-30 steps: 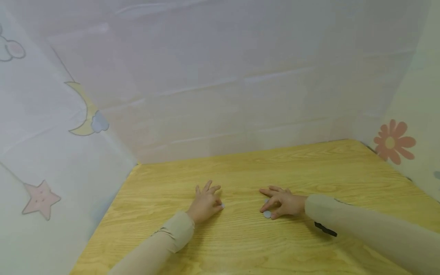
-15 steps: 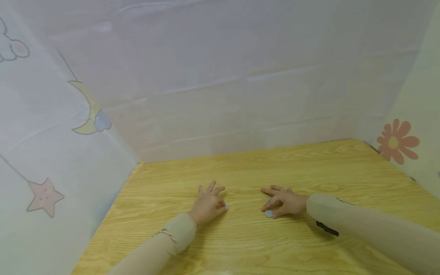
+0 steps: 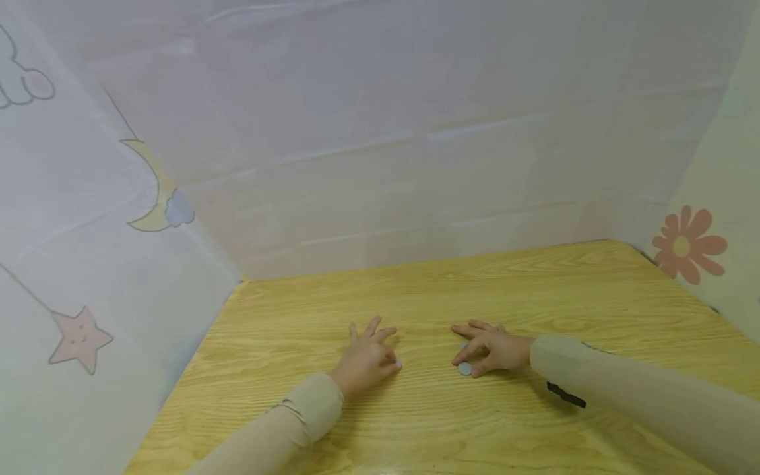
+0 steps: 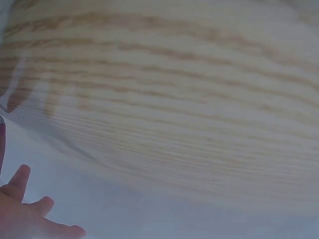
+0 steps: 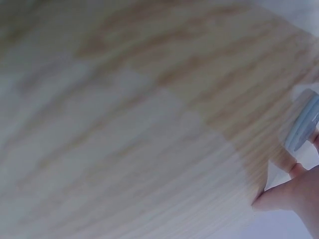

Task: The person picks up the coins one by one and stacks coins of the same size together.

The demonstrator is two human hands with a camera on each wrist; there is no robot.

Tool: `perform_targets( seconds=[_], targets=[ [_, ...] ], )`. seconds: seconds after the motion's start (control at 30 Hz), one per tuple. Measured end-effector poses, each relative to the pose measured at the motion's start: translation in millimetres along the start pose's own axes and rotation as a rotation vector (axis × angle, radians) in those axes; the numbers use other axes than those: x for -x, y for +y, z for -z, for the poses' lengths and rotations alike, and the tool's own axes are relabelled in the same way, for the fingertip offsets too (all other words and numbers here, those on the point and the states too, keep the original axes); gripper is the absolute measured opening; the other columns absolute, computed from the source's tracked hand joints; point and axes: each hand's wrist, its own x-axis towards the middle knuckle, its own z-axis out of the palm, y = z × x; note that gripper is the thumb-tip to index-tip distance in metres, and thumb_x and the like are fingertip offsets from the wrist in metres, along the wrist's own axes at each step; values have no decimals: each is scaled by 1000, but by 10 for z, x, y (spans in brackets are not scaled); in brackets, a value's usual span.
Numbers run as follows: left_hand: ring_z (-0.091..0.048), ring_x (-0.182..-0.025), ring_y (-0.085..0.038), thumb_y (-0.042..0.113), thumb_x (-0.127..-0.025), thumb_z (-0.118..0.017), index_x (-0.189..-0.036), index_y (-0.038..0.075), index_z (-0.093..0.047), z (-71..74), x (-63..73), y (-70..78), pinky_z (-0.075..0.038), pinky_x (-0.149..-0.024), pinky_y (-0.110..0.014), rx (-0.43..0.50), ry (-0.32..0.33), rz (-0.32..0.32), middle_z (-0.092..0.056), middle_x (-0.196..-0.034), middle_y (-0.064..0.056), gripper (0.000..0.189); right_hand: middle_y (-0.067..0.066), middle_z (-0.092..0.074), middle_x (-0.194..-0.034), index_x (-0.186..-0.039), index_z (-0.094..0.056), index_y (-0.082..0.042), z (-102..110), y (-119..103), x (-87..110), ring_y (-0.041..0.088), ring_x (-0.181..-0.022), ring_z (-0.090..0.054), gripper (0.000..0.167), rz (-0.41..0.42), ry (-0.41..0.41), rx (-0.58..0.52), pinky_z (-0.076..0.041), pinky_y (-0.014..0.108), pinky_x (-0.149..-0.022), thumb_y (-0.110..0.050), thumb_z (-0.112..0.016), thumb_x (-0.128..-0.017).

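Observation:
My left hand [image 3: 367,361] is low over the wooden table, left of centre. Its thumb and index finger pinch a small whitish piece [image 3: 398,364], too small to identify, while the other fingers spread out. In the left wrist view, spread fingers [image 4: 22,181] show at the lower left edge. To the right, my right hand [image 3: 497,349] holds a small pale grey-blue round disc [image 3: 465,369] between thumb and index finger. Another pale bit [image 3: 463,345] shows behind that index finger, mostly hidden. The right wrist view has the disc [image 5: 301,124] edge-on, with a thick, ridged rim.
The wood-grain table [image 3: 368,297] reaches back to a pale cloth wall [image 3: 380,165]. Printed side walls stand at left and right, with a moon [image 3: 151,191], a star [image 3: 81,340] and a flower [image 3: 689,244]. A black strap end [image 3: 566,394] hangs under the right sleeve.
My left hand has shifted a little to the right and slightly nearer, still pinching the small whitish piece. My right hand and the disc stay about where they were. The head view has turned slightly.

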Motion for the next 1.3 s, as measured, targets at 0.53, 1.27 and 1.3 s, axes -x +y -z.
perform_targets(
  seconds=[0.53,1.27,1.3],
  targets=[
    [-26,-142,-39,33,-89,-71,-85,18,-76,-55,-54,119,-18,-98,-78,-28,-28,-18,-50,-142,-8,17,30,-15,-156,-116,-72,-15,6,23,-14,56,-138,9,32,-11,6,2,17,81,-88,-21,-74,-84],
    [-25,-143,-36,38,-90,-69,-90,20,-77,-50,-197,411,-23,-99,-75,-70,-94,-45,-48,-144,-4,20,31,-16,-155,-116,-71,-15,-14,32,-9,60,-136,7,32,4,5,29,14,83,-86,-24,-73,-85],
    [-25,-143,-36,38,-90,-69,-90,20,-77,-53,-204,420,-23,-100,-74,-77,-99,-43,-48,-144,-4,19,31,-17,-154,-116,-71,-15,-16,32,-10,60,-136,6,32,8,5,31,14,83,-86,-24,-73,-85]
  ],
)
